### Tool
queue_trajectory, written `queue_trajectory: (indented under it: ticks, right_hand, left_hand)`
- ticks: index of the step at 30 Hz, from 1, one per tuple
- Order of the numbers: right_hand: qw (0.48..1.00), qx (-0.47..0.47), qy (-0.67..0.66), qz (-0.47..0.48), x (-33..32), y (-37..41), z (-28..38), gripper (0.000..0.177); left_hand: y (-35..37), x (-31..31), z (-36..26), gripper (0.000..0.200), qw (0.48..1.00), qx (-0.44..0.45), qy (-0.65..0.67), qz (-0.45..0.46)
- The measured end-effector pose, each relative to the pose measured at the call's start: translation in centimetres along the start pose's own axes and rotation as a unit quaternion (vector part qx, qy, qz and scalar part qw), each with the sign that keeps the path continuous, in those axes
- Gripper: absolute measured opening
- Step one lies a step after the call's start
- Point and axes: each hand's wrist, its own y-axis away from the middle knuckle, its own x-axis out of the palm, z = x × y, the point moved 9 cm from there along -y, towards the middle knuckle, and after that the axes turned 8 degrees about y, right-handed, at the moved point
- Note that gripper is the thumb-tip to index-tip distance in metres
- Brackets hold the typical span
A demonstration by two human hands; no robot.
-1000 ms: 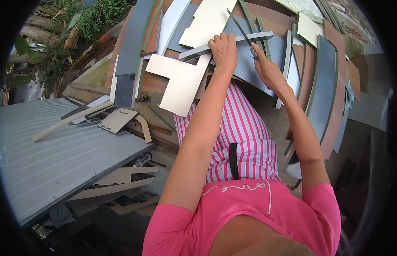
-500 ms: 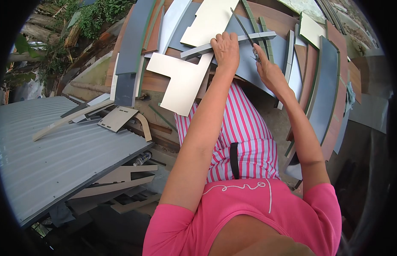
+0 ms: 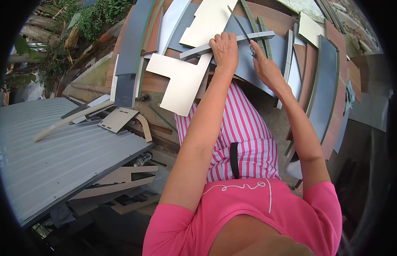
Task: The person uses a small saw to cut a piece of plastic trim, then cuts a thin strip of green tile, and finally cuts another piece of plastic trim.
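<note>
Your right hand [image 3: 266, 68], wrapped round the saw [image 3: 238, 21], has slid slightly forward, its blade across the grey strip [image 3: 194, 52] your left hand [image 3: 224, 51] clasps atop overlapping boards [image 3: 209, 21], whose shifting could make it skip.

Since half second ago, bare right hand [image 3: 266, 68] shifted slightly far and left; narrow dark metal blade [image 3: 238, 22] slid with it, tip farther past straight grey bar [image 3: 197, 51].

Head cam looks fwd & down, wide view, @ both hands [image 3: 225, 51].
</note>
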Motion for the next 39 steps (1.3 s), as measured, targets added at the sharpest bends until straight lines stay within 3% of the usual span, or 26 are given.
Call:
queue_trajectory:
  ticks: [12, 21, 30, 39]
  right_hand:
    - [0.998, 0.039, 0.001, 0.042, -0.7, 2.3, -0.1, 0.055]
    - [1.000, -0.002, -0.017, 0.006, 0.1, -1.5, 0.0, 0.057]
    - [0.999, 0.025, 0.007, 0.022, -0.2, 2.0, -0.3, 0.056]
    - [0.999, 0.019, -0.011, 0.023, -0.3, 0.0, -0.2, 0.056]
  left_hand:
    - [0.1, 0.1, 0.1, 0.027, 1.000, 0.001, -0.003, -0.005]
    - [0.1, 0.0, 0.0, 0.025, 1.000, 0.006, -0.012, -0.013]
    - [0.1, 0.0, 0.0, 0.024, 1.000, 0.008, -0.006, -0.019]
    - [0.0, 0.1, 0.0, 0.026, 1.000, 0.007, -0.014, -0.017]
